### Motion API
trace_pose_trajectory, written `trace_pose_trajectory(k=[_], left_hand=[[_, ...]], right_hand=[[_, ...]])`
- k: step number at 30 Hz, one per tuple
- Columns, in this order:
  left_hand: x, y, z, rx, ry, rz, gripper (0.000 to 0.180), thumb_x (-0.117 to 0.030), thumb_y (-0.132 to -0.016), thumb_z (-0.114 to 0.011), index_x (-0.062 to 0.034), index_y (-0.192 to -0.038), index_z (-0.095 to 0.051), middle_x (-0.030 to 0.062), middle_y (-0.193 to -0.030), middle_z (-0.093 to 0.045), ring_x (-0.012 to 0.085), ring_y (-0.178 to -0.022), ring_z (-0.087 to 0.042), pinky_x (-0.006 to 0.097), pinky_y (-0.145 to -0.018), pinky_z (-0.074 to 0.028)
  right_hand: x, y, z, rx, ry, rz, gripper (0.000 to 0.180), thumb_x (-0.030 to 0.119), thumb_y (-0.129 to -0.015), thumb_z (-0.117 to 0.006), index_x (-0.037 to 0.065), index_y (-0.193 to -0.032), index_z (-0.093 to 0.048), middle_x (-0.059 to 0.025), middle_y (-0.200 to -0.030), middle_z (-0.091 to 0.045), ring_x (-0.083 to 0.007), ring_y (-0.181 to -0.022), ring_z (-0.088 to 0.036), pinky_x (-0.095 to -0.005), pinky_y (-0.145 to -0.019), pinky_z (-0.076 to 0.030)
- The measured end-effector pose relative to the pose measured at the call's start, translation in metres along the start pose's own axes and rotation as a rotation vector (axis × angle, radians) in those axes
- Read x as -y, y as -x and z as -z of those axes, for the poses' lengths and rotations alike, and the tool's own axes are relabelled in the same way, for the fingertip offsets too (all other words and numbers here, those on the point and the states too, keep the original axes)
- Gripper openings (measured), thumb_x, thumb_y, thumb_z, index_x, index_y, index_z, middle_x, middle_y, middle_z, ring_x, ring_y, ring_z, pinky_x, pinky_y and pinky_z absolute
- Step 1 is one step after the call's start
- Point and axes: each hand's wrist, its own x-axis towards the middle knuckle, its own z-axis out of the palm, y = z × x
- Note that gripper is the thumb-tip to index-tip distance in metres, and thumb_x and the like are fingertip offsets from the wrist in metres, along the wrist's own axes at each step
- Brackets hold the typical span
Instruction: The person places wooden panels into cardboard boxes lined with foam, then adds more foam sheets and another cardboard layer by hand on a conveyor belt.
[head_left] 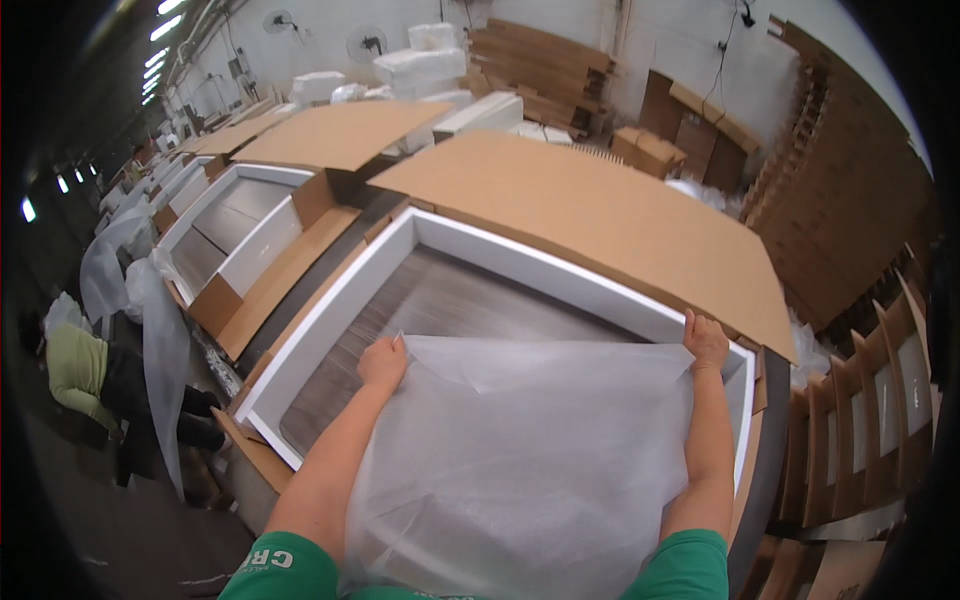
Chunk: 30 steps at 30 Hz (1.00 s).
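A translucent white foam sheet stretches between my two hands, over the near part of a white-walled frame with a dark wood-look panel inside. My left hand pinches the sheet's far left corner above the panel. The far right corner is gripped by my right hand, beside the frame's right side wall. The frame lies in an opened cardboard box whose big flap folds outward on the far side. The sheet hides the near part of the panel.
To the left stands another open box with a similar white frame. A person in a yellow-green top bends over at the far left, near hanging foam sheeting. Cardboard dividers stand at right; flat cardboard stacks lie behind.
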Motion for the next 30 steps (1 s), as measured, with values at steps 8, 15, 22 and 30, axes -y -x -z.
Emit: trace_pose_trajectory(k=[8,15,22,30], left_hand=[[0.031,-0.014,-0.022,0.223,-0.311,0.005,0.031,-0.029,-0.077,-0.048,-0.0060,-0.092,-0.064,0.0192,-0.089,-0.062,0.0380,-0.087,-0.058,0.046,-0.075,-0.045],[-0.034,0.022,0.020,0.229,0.030,-1.123,0.037,-0.005,-0.067,-0.059,-0.0066,-0.103,-0.057,0.0124,-0.101,-0.056,0.0307,-0.096,-0.053,0.041,-0.082,-0.042],[-0.037,0.047,-0.025,0.359,-0.159,-1.388,0.044,-0.027,-0.075,-0.063,-0.0132,-0.116,-0.052,0.0155,-0.131,-0.040,0.0315,-0.118,-0.040,0.049,-0.092,-0.033],[-0.032,0.003,-0.045,0.107,-0.193,-0.802,0.052,-0.043,-0.078,-0.060,-0.0161,-0.121,-0.050,0.0193,-0.138,-0.030,0.0337,-0.122,-0.036,0.050,-0.093,-0.030]], right_hand=[[0.024,0.018,0.010,0.013,-0.419,0.017,0.025,0.023,-0.082,-0.060,0.001,-0.093,-0.059,-0.0151,-0.090,-0.058,-0.0318,-0.087,-0.053,-0.0401,-0.074,-0.045],[0.086,0.084,0.160,0.688,-0.935,-0.103,0.024,0.018,-0.077,-0.064,0.001,-0.093,-0.059,-0.0134,-0.089,-0.059,-0.0295,-0.082,-0.055,-0.0396,-0.071,-0.046],[0.121,0.145,0.239,1.547,-0.127,-0.142,0.055,0.052,-0.084,-0.047,0.001,-0.078,-0.065,-0.0193,-0.084,-0.063,-0.0337,-0.087,-0.060,-0.0395,-0.075,-0.047],[0.130,0.248,0.292,1.700,-0.587,-0.578,0.044,0.040,-0.082,-0.057,-0.002,-0.073,-0.064,-0.0173,-0.070,-0.064,-0.0232,-0.058,-0.064,-0.0337,-0.058,-0.051]])
